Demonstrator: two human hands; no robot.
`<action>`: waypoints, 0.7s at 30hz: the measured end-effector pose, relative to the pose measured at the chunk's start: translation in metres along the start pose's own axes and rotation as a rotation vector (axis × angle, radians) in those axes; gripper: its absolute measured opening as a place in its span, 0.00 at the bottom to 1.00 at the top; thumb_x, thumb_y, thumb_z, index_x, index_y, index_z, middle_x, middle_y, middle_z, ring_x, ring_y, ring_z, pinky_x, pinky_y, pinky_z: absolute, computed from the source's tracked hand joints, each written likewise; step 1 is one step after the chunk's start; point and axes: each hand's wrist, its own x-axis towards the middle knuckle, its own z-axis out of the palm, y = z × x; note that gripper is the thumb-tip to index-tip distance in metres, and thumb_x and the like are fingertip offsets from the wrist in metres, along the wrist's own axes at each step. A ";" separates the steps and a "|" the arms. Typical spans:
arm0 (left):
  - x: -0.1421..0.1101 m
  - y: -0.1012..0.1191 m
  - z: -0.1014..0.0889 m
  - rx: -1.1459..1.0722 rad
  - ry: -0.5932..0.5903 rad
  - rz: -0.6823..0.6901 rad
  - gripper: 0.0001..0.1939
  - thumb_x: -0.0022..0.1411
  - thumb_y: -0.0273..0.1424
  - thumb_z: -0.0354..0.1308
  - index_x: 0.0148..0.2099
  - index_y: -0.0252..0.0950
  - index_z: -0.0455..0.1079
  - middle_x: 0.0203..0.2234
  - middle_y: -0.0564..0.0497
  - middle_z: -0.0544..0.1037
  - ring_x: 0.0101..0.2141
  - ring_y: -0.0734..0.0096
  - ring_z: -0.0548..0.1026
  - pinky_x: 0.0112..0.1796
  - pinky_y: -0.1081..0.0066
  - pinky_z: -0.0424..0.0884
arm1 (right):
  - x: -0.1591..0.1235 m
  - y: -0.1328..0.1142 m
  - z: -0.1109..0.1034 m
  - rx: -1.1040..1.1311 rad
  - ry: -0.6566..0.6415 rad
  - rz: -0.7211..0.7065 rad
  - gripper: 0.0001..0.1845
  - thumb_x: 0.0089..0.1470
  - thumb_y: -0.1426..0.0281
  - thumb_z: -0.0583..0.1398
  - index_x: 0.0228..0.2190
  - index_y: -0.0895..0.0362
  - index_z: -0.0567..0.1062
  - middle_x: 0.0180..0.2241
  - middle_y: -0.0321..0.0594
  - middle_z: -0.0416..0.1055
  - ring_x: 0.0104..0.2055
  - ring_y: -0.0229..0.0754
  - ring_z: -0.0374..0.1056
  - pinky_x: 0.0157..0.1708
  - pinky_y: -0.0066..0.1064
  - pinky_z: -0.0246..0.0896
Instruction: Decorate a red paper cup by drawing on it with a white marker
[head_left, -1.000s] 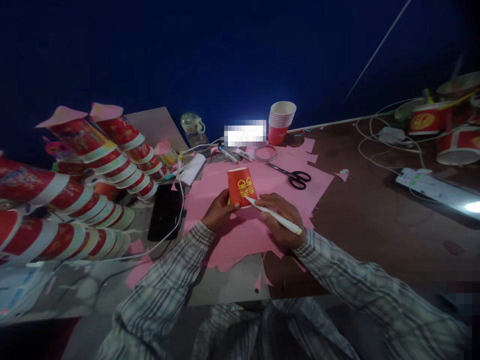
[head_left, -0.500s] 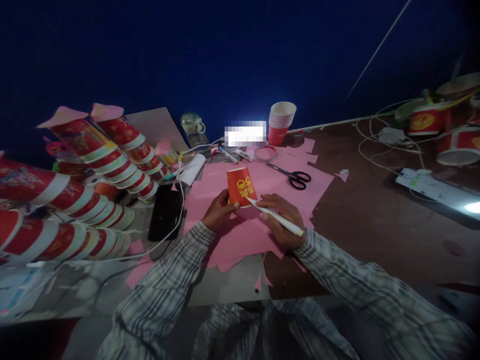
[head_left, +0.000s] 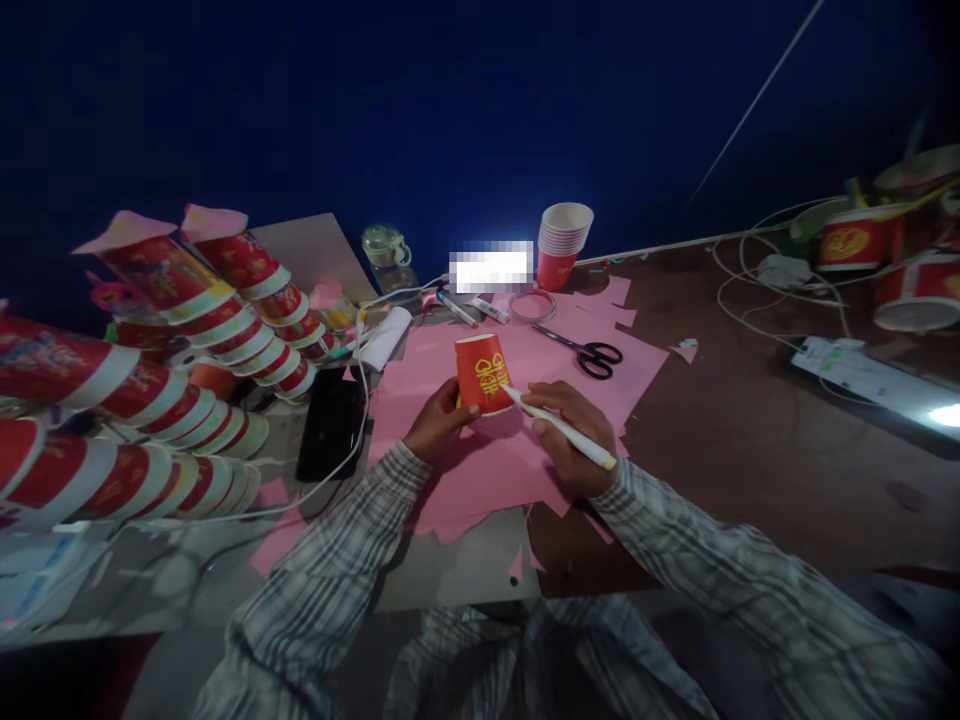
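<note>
My left hand grips a red paper cup near its lower edge, thumb in front. Yellow drawn marks run in two rows across the cup's side. In my right hand is a white marker with a yellow end, held like a pen. Its tip meets the right part of the cup, by the second row of marks. Beneath both hands lie pink paper sheets. Black-handled scissors rest on the paper beyond my right hand.
Leaning towers of red cups crowd the left side, near a black phone and a white cable. At the back stand a bottle and a stack of cups. Cables and a lit phone-like device lie on the right.
The marker and my right hand have shifted slightly right, from the first row of yellow marks to the second. My left hand and the cup are nearly still.
</note>
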 end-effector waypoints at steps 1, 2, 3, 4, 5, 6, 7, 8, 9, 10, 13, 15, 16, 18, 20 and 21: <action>0.000 0.000 0.000 -0.014 0.000 -0.001 0.31 0.43 0.37 0.76 0.50 0.38 0.74 0.48 0.46 0.79 0.48 0.59 0.76 0.54 0.56 0.68 | -0.001 0.000 0.001 -0.005 -0.004 -0.027 0.11 0.61 0.68 0.59 0.44 0.55 0.78 0.39 0.47 0.79 0.44 0.49 0.76 0.44 0.43 0.75; 0.001 -0.001 0.000 -0.022 0.003 0.006 0.31 0.42 0.37 0.77 0.49 0.38 0.74 0.47 0.47 0.80 0.47 0.60 0.76 0.54 0.56 0.68 | -0.002 0.001 0.002 -0.009 -0.009 -0.049 0.12 0.61 0.69 0.59 0.45 0.54 0.78 0.39 0.47 0.79 0.45 0.49 0.76 0.46 0.44 0.75; 0.002 -0.002 -0.001 -0.023 0.007 0.016 0.31 0.42 0.37 0.77 0.49 0.37 0.74 0.46 0.47 0.80 0.47 0.60 0.76 0.54 0.57 0.68 | -0.003 0.001 0.003 -0.014 -0.016 -0.067 0.12 0.60 0.70 0.59 0.45 0.54 0.78 0.39 0.46 0.80 0.45 0.49 0.76 0.46 0.44 0.75; 0.003 -0.002 -0.001 -0.016 0.010 0.025 0.31 0.41 0.37 0.77 0.48 0.37 0.74 0.45 0.48 0.80 0.47 0.60 0.76 0.54 0.57 0.67 | -0.003 0.001 0.004 -0.018 -0.022 -0.078 0.12 0.60 0.70 0.60 0.45 0.54 0.78 0.39 0.46 0.80 0.44 0.48 0.77 0.46 0.44 0.75; 0.003 -0.003 -0.002 -0.007 0.012 0.030 0.31 0.42 0.37 0.77 0.48 0.37 0.74 0.45 0.48 0.80 0.47 0.60 0.76 0.55 0.58 0.67 | -0.003 0.001 0.004 -0.023 -0.029 -0.082 0.12 0.60 0.70 0.60 0.45 0.54 0.78 0.39 0.46 0.80 0.44 0.48 0.77 0.46 0.43 0.75; 0.004 -0.003 -0.002 0.001 0.011 0.031 0.31 0.42 0.37 0.77 0.49 0.38 0.74 0.45 0.48 0.80 0.47 0.60 0.77 0.54 0.58 0.67 | -0.003 0.001 0.005 -0.029 -0.036 -0.082 0.13 0.60 0.70 0.59 0.46 0.54 0.78 0.39 0.45 0.80 0.44 0.48 0.77 0.46 0.43 0.75; 0.004 -0.004 -0.002 0.004 0.010 0.029 0.31 0.42 0.37 0.77 0.49 0.38 0.74 0.45 0.48 0.80 0.46 0.60 0.77 0.54 0.57 0.67 | -0.003 0.001 0.005 -0.037 -0.046 -0.082 0.13 0.60 0.70 0.59 0.46 0.53 0.78 0.38 0.45 0.80 0.44 0.48 0.77 0.46 0.44 0.76; 0.004 -0.003 -0.002 0.002 0.009 0.025 0.31 0.41 0.37 0.77 0.49 0.38 0.74 0.45 0.48 0.80 0.46 0.60 0.77 0.54 0.57 0.68 | -0.003 0.001 0.005 -0.043 -0.059 -0.085 0.13 0.61 0.70 0.59 0.46 0.53 0.78 0.38 0.45 0.81 0.43 0.48 0.77 0.46 0.44 0.76; 0.003 -0.003 -0.002 -0.003 0.006 0.019 0.31 0.41 0.37 0.77 0.49 0.37 0.74 0.45 0.48 0.80 0.46 0.59 0.77 0.54 0.57 0.68 | -0.003 0.001 0.004 -0.046 -0.073 -0.094 0.13 0.61 0.69 0.59 0.46 0.53 0.78 0.38 0.44 0.81 0.43 0.48 0.77 0.46 0.45 0.76; 0.003 -0.003 -0.002 -0.007 0.003 0.014 0.31 0.41 0.37 0.77 0.49 0.37 0.73 0.45 0.47 0.80 0.47 0.59 0.77 0.54 0.56 0.68 | -0.003 0.000 0.004 -0.045 -0.085 -0.104 0.13 0.61 0.69 0.58 0.46 0.52 0.78 0.38 0.44 0.81 0.42 0.48 0.77 0.47 0.45 0.76; 0.002 -0.002 -0.001 -0.006 0.003 0.018 0.31 0.42 0.38 0.77 0.49 0.37 0.73 0.46 0.47 0.80 0.47 0.58 0.77 0.55 0.56 0.67 | -0.001 0.000 0.002 -0.027 -0.092 -0.112 0.13 0.61 0.69 0.58 0.46 0.52 0.78 0.38 0.44 0.81 0.42 0.49 0.77 0.48 0.47 0.76; 0.003 -0.001 -0.001 0.000 0.006 0.031 0.30 0.42 0.38 0.77 0.48 0.37 0.74 0.45 0.47 0.80 0.47 0.59 0.76 0.54 0.57 0.67 | 0.000 0.000 0.001 -0.030 -0.065 -0.083 0.13 0.61 0.69 0.58 0.46 0.52 0.78 0.39 0.45 0.80 0.43 0.49 0.77 0.47 0.47 0.76; 0.003 -0.002 -0.001 0.003 0.005 0.035 0.30 0.42 0.38 0.77 0.48 0.37 0.74 0.45 0.48 0.80 0.47 0.60 0.76 0.54 0.58 0.67 | 0.000 0.000 0.000 -0.036 -0.047 -0.070 0.13 0.61 0.69 0.59 0.46 0.53 0.78 0.40 0.46 0.80 0.44 0.49 0.77 0.46 0.46 0.76; 0.003 -0.002 -0.002 0.011 0.000 0.035 0.29 0.43 0.37 0.77 0.48 0.38 0.74 0.45 0.48 0.80 0.47 0.60 0.76 0.54 0.58 0.67 | 0.000 0.001 0.001 -0.049 -0.027 -0.062 0.13 0.61 0.69 0.59 0.46 0.53 0.78 0.40 0.46 0.80 0.44 0.50 0.77 0.45 0.46 0.76; 0.004 -0.003 -0.003 0.014 -0.004 0.035 0.30 0.43 0.37 0.76 0.49 0.38 0.74 0.45 0.48 0.79 0.47 0.60 0.76 0.54 0.59 0.67 | -0.001 0.002 0.002 -0.056 -0.037 -0.068 0.12 0.61 0.69 0.59 0.46 0.53 0.78 0.39 0.46 0.80 0.45 0.50 0.77 0.46 0.46 0.76; 0.004 -0.004 -0.003 0.015 -0.003 0.037 0.30 0.43 0.38 0.76 0.49 0.38 0.74 0.46 0.48 0.79 0.47 0.61 0.76 0.54 0.59 0.67 | -0.002 0.002 0.003 -0.058 -0.046 -0.072 0.13 0.61 0.69 0.59 0.46 0.53 0.78 0.39 0.46 0.80 0.45 0.50 0.77 0.46 0.46 0.75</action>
